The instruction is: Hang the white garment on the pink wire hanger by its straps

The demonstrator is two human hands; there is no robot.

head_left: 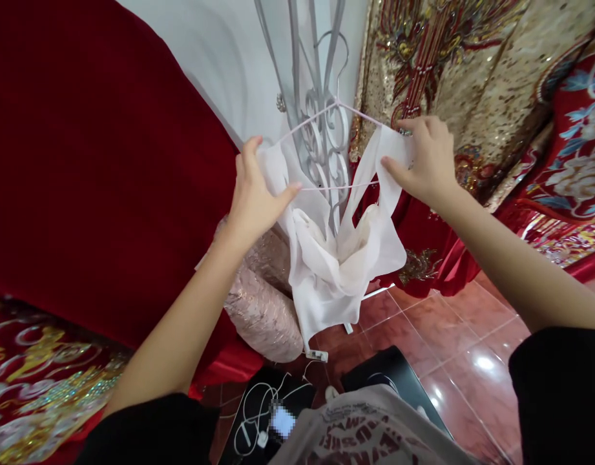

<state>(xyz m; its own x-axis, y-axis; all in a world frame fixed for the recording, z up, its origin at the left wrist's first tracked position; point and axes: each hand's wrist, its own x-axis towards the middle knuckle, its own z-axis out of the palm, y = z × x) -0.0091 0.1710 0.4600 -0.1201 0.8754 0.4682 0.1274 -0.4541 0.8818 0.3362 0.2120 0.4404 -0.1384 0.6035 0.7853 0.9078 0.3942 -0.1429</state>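
A sheer white top hangs on a thin pale pink wire hanger in front of me. Its neckline droops open in soft folds, and a small tag dangles from the lower hem. My left hand is closed on the top's left shoulder, the thumb lying by the hanger's lower bar. On the other side, my right hand pinches the right shoulder strap near the hanger's end. Fabric partly hides the fingertips of both hands.
Behind the top stands a grey metal scroll stand. Dark red cloth fills the left, with a rolled pink sparkly fabric below. Embroidered gold and red garments hang at right. Below, white cables lie on a black surface above red floor tiles.
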